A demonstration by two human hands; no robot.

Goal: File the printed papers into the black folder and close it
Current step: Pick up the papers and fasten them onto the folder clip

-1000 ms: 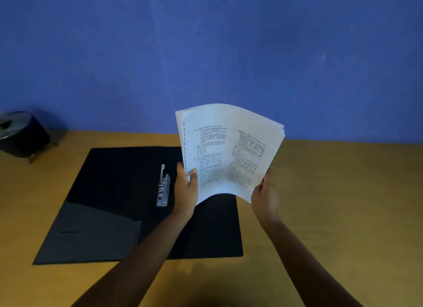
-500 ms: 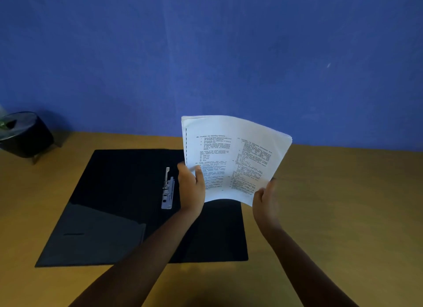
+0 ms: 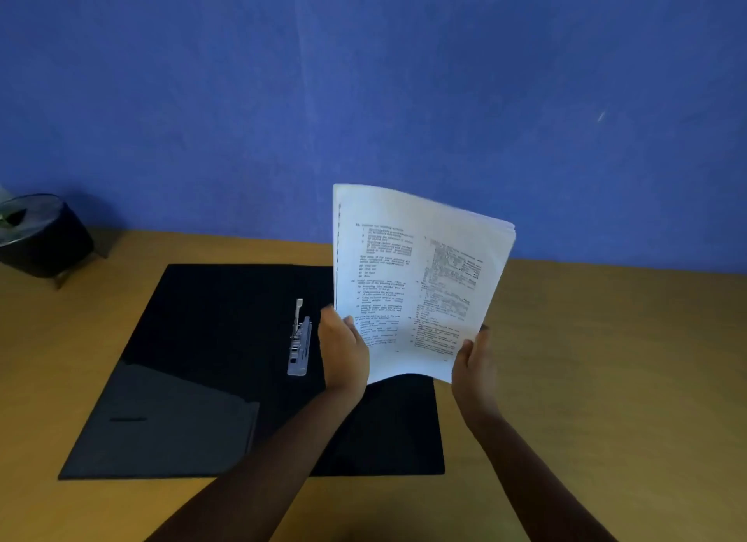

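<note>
A stack of printed papers (image 3: pixel 416 274) stands nearly upright in the air above the right half of the open black folder (image 3: pixel 210 339). My left hand (image 3: pixel 343 349) grips the stack's lower left edge. At the lower right corner, my right hand (image 3: pixel 475 363) holds the stack. The folder lies flat and open on the wooden table, with a metal clip mechanism (image 3: pixel 299 339) along its spine, just left of my left hand. A pocket flap (image 3: pixel 169 416) covers the folder's lower left. The papers hide part of the folder's right half.
A black round container (image 3: pixel 44 238) stands on small legs at the table's far left, against the blue wall (image 3: pixel 364 96). The wooden table (image 3: pixel 606 380) stretches to the right of the folder.
The stack has tilted a little more upright and flattened, its curl reduced. Both hands keep their grip at the lower corners and stay over the folder's right half.
</note>
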